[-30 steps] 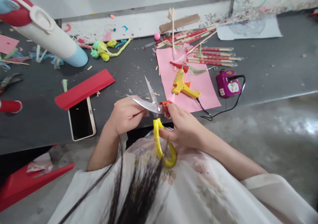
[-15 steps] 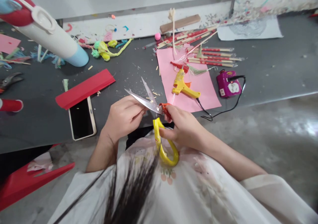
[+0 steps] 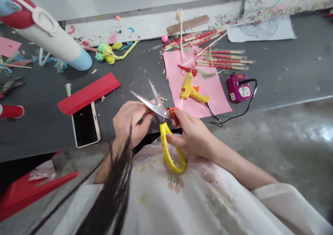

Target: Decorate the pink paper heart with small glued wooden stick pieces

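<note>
My right hand [image 3: 191, 132] grips a pair of scissors [image 3: 151, 105] by the handles, one loop yellow and the other orange. The blades are spread apart and point up and to the left over the table. Close beside the lower blade is my left hand [image 3: 131, 124], its thumb and fingers drawn together in a pinch. Whatever sits in that pinch is hidden behind the blade and fingers. Small pale scraps lie on the table just beyond the blades. A yellow glue gun [image 3: 191, 89] rests on a pink sheet [image 3: 210, 105] to the right of the scissors.
Left of my hands, a red folded strip [image 3: 90, 93] overlaps a phone [image 3: 85, 127]. A tall bottle [image 3: 62, 44] stands behind them. Wooden sticks [image 3: 221, 61] with red wrapping lie beyond the glue gun, near a purple corded box [image 3: 239, 87]. Loose hair hangs over my left forearm.
The hanging hair has swung left across my left forearm. My hands and the spread scissors have barely shifted.
</note>
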A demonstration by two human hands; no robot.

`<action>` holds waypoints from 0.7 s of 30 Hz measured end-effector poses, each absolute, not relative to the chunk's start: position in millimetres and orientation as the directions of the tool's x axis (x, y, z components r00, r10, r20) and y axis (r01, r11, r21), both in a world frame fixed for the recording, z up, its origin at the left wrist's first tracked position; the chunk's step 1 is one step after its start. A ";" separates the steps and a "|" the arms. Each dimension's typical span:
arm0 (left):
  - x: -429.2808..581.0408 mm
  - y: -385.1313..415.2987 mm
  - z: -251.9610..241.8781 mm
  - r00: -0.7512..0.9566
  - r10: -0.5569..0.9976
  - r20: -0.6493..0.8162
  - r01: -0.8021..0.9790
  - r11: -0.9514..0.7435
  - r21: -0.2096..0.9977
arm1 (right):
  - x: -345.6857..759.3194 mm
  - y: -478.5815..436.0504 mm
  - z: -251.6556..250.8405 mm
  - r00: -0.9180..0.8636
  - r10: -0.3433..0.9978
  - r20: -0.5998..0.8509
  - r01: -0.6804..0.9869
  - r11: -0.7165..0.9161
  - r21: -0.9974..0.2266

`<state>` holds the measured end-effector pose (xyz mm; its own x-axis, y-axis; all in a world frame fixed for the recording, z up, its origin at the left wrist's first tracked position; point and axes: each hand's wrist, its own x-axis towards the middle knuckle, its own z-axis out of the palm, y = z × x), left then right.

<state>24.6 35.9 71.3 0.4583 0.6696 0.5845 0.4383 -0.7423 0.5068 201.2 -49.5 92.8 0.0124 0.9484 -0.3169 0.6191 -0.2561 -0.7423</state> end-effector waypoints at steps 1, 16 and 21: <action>26.3 34.7 70.8 0.427 0.685 0.591 0.435 -0.728 0.530 | 201.1 -49.6 92.6 0.016 0.948 -0.319 0.619 -0.260 -0.741; 34.7 35.7 59.9 0.315 0.739 0.596 0.336 -0.674 0.658 | 199.6 -54.7 88.4 -0.008 0.981 -0.196 0.635 -0.146 -0.758; 34.7 37.9 60.3 0.321 0.752 0.575 0.300 -0.657 0.692 | 200.3 -54.0 89.6 -0.057 0.978 -0.202 0.672 -0.113 -0.732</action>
<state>34.7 37.9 60.3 0.3214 0.7525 0.5749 0.2998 -0.6567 0.6920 200.3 -54.0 89.6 -0.0566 0.9777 -0.2025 0.6723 -0.1126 -0.7317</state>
